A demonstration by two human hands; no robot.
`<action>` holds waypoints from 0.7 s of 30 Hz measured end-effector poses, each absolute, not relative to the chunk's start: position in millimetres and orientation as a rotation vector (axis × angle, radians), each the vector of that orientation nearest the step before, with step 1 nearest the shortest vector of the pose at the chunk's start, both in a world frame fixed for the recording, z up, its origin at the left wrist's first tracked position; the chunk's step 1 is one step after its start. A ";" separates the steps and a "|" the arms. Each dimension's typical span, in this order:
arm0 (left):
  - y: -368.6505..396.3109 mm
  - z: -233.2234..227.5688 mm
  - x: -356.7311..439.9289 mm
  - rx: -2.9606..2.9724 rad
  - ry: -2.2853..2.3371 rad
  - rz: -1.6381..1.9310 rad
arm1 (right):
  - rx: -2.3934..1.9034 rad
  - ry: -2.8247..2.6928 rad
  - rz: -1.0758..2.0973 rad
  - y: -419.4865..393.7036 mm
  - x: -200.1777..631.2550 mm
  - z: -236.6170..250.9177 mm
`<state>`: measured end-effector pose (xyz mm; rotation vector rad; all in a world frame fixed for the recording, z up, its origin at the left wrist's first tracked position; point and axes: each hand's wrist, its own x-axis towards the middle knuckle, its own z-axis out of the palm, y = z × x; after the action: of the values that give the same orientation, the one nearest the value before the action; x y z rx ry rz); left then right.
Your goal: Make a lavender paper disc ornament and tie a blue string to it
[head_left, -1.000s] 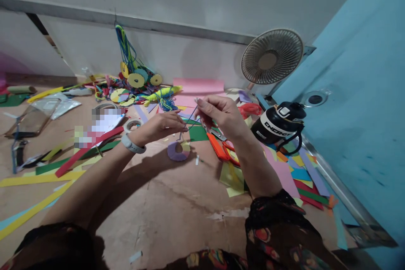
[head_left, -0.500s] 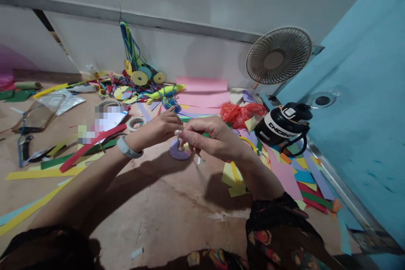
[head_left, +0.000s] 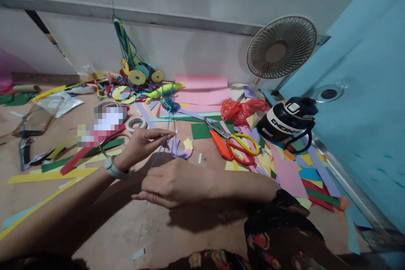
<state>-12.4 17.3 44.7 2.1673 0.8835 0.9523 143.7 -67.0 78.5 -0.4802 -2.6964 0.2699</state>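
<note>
My left hand, with a pale watch band at the wrist, is pinched closed on a thin blue thread. The thread runs between the hands, and another strand reaches toward the blue thread tangle around a yellow-green bundle. Closer to me, my right hand is closed with its back upward; the thread passes into its curled fingers. Just beyond the hands lies a curved piece of purple scalloped paper, with a yellow and pink paper piece at its right side.
Scissors with yellow and red handles lie right of the hands beside an orange comb-like piece. A black bottle, a fan and a red plastic bag stand farther back. A tape roll and paper strips lie left.
My hands were close together over the purple paper. My right hand has drawn down and left toward me, stretching blue thread; the scissors have come into view.
</note>
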 end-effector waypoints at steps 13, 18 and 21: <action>-20.6 57.6 -19.6 0.620 0.921 0.804 | -0.495 -2.933 0.338 -78.2 140.1 69.6; -15.0 52.2 -10.0 0.770 0.960 0.881 | -0.493 -2.999 0.371 -83.5 141.9 62.1; -6.8 47.0 -5.1 0.802 0.952 0.896 | -0.486 -2.998 0.403 -85.1 145.0 55.9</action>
<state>-5.1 -6.8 47.0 0.8016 0.9521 0.8958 145.0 -85.1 55.9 -0.4864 -2.9978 0.4029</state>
